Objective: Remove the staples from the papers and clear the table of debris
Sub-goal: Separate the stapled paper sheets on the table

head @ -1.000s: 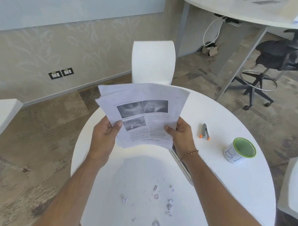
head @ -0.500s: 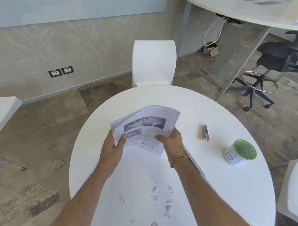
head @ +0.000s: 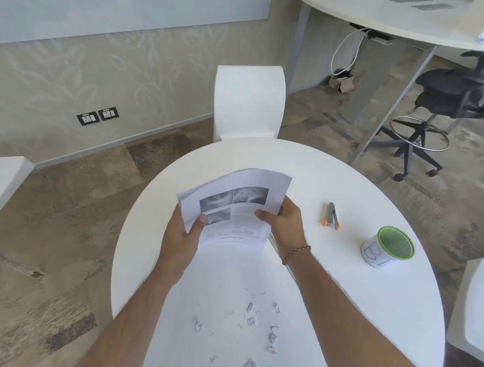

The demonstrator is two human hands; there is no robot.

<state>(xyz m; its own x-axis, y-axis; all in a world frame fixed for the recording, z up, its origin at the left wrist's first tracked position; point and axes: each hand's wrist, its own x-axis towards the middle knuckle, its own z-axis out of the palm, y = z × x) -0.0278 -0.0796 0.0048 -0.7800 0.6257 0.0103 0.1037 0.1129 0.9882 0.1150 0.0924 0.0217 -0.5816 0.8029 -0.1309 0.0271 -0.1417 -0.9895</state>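
Papers (head: 236, 208) gripped by both hands; green-rimmed cup (head: 388, 247) contents unseen

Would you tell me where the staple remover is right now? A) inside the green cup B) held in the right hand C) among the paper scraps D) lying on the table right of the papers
D: the staple remover lies untouched on the table, between the right hand holding the papers and the green cup.

A round white table (head: 332, 179) carries a staple remover (head: 331, 217), a green-rimmed cup (head: 388, 247), scattered staples and paper scraps (head: 251, 321)
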